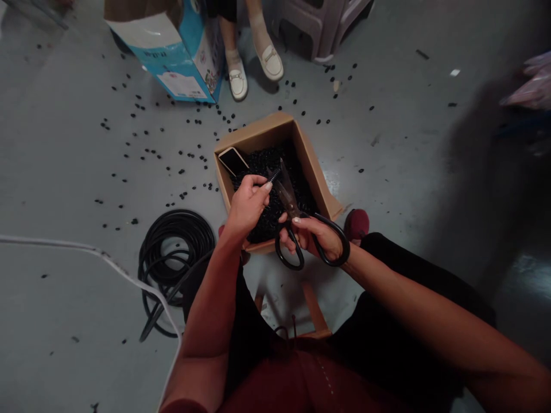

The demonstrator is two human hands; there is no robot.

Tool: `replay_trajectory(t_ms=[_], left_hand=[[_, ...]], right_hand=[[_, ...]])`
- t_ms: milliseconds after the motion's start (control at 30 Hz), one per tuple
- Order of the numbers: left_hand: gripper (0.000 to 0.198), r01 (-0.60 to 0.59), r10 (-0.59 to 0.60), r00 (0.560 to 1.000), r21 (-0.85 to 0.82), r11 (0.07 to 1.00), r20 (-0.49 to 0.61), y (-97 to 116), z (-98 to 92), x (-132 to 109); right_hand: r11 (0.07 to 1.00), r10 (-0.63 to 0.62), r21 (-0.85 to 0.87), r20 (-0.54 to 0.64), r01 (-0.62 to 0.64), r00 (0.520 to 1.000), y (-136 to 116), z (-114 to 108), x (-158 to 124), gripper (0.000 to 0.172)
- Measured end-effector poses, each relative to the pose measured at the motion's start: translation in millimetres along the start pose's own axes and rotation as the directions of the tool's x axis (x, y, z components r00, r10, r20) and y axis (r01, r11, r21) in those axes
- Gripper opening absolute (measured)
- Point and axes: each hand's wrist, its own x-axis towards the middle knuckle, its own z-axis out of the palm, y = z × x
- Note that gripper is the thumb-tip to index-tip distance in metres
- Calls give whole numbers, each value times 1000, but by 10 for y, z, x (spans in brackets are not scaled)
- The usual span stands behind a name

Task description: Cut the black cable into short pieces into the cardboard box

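Observation:
My left hand [249, 203] pinches a thin black ribbed piece [275, 174] between thumb and fingertips. My right hand [316, 232] is wrapped around the large black handles of a pair of scissors [290, 202]; the blades are parted and point away from me, close by the ribbed piece. Both hands are over an open cardboard box [314, 166] between my feet. Inside it lies a heap of small black pieces [262, 158], too small to name. A flat dark rectangle with a pale edge, like a phone [233, 161], leans in the box's far left corner.
A coil of black hose or cable [148, 252] lies on the floor at left, near a pale cord [124, 277]. Small black bits [181, 171] are scattered around. Beyond are a blue-and-white carton [172, 63], another person's white shoes [272, 63] and a plastic stool [321, 28].

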Motion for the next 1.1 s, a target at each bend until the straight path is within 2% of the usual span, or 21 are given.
replay_trajectory(t_ms=[200, 333, 400, 500, 567, 633, 800, 900, 967, 1033, 1100], left_hand=[[20, -87, 103, 993, 251, 964, -51, -40, -7, 2], [19, -125, 154, 987, 417, 900, -37, 7, -5, -26], [20, -145, 173, 985, 467, 873, -17, 22, -9, -26], [24, -176, 198, 980, 507, 844, 11, 23, -26, -12], [25, -186, 205, 978, 540, 821, 26, 21, -38, -5], [26, -180, 195, 980, 569, 802, 35, 22, -42, -7], [41, -138, 147, 989, 580, 803, 31, 16, -25, -30], [44, -105, 116, 993, 595, 797, 21, -6, -18, -37], [41, -100, 105, 994, 616, 782, 28, -17, -17, -36], [40, -100, 94, 995, 641, 761, 44, -16, -12, -37], [41, -94, 76, 996, 667, 739, 56, -1, -5, -41]], right_hand=[[998, 3, -58, -27, -4, 1000, -45, 9, 4, 30], [977, -29, -212, -117, 3, 993, -11, 9, 21, 33], [931, -75, -364, -184, 3, 980, 11, -5, 28, 33], [797, -166, -603, -279, -38, 946, 29, -36, 27, 29], [736, -201, -674, -303, -61, 932, 30, -50, 25, 26], [744, -205, -667, -296, -48, 933, 26, -55, 28, 25], [898, -132, -440, -231, 18, 964, 38, -75, 68, 24], [959, -62, -282, -221, -3, 973, 63, -117, 102, 27], [975, -30, -219, -259, -28, 965, 71, -138, 119, 29], [972, -36, -232, -304, -37, 952, 60, -138, 128, 28], [941, -88, -337, -333, -32, 939, 31, -119, 128, 25]])
